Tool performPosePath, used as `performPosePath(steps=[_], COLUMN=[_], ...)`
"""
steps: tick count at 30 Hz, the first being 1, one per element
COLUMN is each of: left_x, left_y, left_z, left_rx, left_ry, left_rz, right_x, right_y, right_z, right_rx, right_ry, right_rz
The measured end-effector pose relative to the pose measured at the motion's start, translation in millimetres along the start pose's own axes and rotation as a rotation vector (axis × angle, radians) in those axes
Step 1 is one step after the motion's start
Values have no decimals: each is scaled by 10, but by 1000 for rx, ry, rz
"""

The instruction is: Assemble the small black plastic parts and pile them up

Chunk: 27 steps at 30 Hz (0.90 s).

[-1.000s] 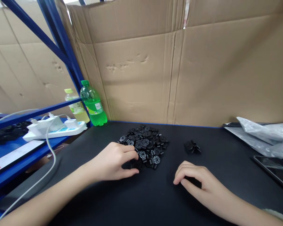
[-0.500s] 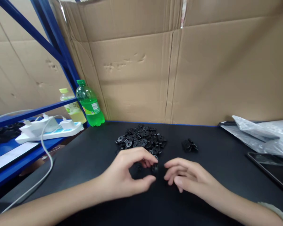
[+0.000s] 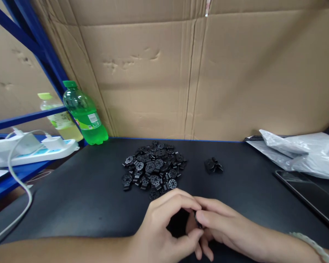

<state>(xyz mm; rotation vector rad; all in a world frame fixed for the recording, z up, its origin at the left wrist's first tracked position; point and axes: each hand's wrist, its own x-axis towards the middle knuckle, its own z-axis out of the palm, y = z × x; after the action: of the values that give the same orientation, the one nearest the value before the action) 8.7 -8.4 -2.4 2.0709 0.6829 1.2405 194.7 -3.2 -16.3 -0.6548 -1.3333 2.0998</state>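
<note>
My left hand (image 3: 170,226) and my right hand (image 3: 224,226) meet low in the head view, over the near part of the black table. Between the fingertips of both sits a small black plastic part (image 3: 198,220), mostly hidden by the fingers. Left thumb and forefinger pinch it from one side, and the right thumb presses on it from the other. Just beyond the hands lies a pile of black plastic parts (image 3: 155,168), with round perforated discs and short tabs. To the right of the pile rests a small black cluster of parts (image 3: 214,165).
A green soda bottle (image 3: 84,113) and a paler bottle (image 3: 60,118) stand at the left by a blue frame. A white power strip (image 3: 63,148) with plugs and a cable (image 3: 24,184) is there too. At right lie clear plastic bags (image 3: 315,153) and a dark tablet (image 3: 309,197). Cardboard walls the back.
My hands were apart, with the black part only in the left fingers. Now they have come together on it, nearer to me. The view has shifted to the right.
</note>
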Motion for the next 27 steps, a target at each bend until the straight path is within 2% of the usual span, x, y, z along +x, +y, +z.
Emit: performPosePath(steps=[7,17,22,27], left_x=[-24,11,16,1], left_y=[-67,5,-21,-74], left_z=[37,11,43,73], left_rx=[-41,-72,-101,-90], left_ry=[-7,-87,-43,-14], left_rz=[-45,-68,-71,-52], right_x=[-20,-45,-65,-41], right_y=[-77,-204,-322,-344], right_z=[11,3,3,0], right_rx=[33,-140,-329,-351], right_ry=[-1,-50,-112,-107], right_rz=[46,161,216,261])
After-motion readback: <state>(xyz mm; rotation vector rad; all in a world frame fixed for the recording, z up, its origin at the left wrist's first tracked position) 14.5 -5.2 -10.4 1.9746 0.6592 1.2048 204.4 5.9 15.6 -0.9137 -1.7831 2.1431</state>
